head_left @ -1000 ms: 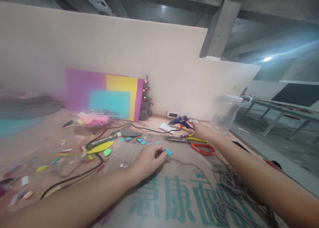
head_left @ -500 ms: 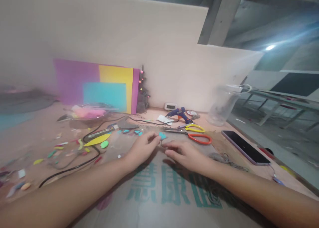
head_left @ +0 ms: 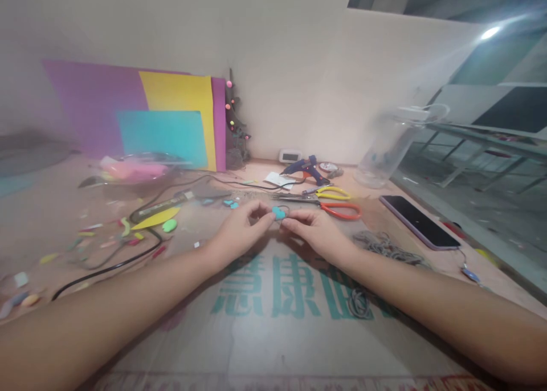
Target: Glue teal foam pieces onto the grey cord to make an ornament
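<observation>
My left hand [head_left: 243, 231] pinches a small turquoise foam piece [head_left: 278, 212] between thumb and fingers, just above the printed sheet [head_left: 273, 351]. From the other side, my right hand [head_left: 318, 231] has its thumb and forefinger closed at the piece's right edge. A thin dark loop shows behind the piece; whether it is wire or cord I cannot tell. More turquoise bits [head_left: 231, 203] lie beyond my left hand. Scissors with red handles [head_left: 341, 211] rest just past my right hand, beside a yellow-handled tool [head_left: 332, 193].
A blue glue gun [head_left: 305, 168] lies near the wall, its black cable [head_left: 106, 265] curving left. Coloured scraps [head_left: 123, 231] litter the left side. At the right are a phone [head_left: 419, 222], grey cord [head_left: 384, 248] and a clear plastic jug [head_left: 384, 151]. Coloured sheets [head_left: 164, 134] lean on the wall.
My right hand has come in to the turquoise piece and its fingers have closed at the edge. The view has tilted down, so the tabletop stands higher in the picture.
</observation>
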{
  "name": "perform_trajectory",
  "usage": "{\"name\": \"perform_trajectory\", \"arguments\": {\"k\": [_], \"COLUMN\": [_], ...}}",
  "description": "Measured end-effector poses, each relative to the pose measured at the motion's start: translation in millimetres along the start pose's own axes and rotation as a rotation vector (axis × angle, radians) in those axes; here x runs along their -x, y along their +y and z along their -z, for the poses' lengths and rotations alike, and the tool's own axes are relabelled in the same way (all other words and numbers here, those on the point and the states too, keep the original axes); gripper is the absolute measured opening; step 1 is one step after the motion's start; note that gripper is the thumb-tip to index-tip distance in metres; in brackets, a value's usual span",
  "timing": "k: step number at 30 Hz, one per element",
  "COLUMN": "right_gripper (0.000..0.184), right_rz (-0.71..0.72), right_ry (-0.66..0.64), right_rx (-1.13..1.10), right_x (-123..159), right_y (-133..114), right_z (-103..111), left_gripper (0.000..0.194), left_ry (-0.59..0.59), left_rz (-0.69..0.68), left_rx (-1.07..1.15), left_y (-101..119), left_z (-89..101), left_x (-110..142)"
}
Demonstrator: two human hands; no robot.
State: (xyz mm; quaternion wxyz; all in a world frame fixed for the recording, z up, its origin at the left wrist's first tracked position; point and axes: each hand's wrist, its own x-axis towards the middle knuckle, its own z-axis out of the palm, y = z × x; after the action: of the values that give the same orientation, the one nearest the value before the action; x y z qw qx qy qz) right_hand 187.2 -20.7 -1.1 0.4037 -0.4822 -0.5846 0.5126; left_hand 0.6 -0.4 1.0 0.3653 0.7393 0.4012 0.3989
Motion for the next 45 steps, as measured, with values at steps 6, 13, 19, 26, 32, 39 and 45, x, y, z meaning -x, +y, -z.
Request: {"name": "perform_trajectory", "arguments": {"k": [6, 13, 19, 26, 32, 39, 45], "right_gripper": [0.025, 0.028, 0.027, 0.016, 0.013, 0.015, 0.015], "right_rz": [0.026, 0.023, 0.042, 0.186, 0.154, 0.135, 0.135], "right_ry": [-0.001, -0.034, 0.012, 0.015, -0.088, -0.070, 0.005], "right_rx": [-0.074, -0.197, -0.069, 0.236, 0.324, 0.350, 0.380], "right_x": [-0.2, -0.7, 0.4, 4.8, 12.4, 10.6, 11.0], "right_y": [-1.6, 1.3, -1.3, -9.7, -10.2, -7.1, -9.1], "right_z": [0.5, -0.3, 0.9, 3.1, -2.3, 0.0, 0.5], "left_gripper": [0.016, 0.020, 0.023, 0.037, 0.041, 0.024, 0.021], "left_ry": [-0.054, -0.059, -0.070, -0.135, -0.282, -0.209, 0.001], "left_rz": [-0.030, -0.010, -0.041, -0.138, -0.149, -0.057, -0.025], "left_rx": [-0.046, 0.007, -0.099, 0.029, 0.095, 0.022, -0.043], "left_y": [1.3, -1.0, -7.6, -12.0, -14.1, -13.2, -2.4], "left_z": [1.0, 0.5, -0.1, 0.0, 2.4, 2.3, 3.8], "left_x": [2.0, -1.0, 0.9, 1.2, -0.3, -3.1, 0.5]}}
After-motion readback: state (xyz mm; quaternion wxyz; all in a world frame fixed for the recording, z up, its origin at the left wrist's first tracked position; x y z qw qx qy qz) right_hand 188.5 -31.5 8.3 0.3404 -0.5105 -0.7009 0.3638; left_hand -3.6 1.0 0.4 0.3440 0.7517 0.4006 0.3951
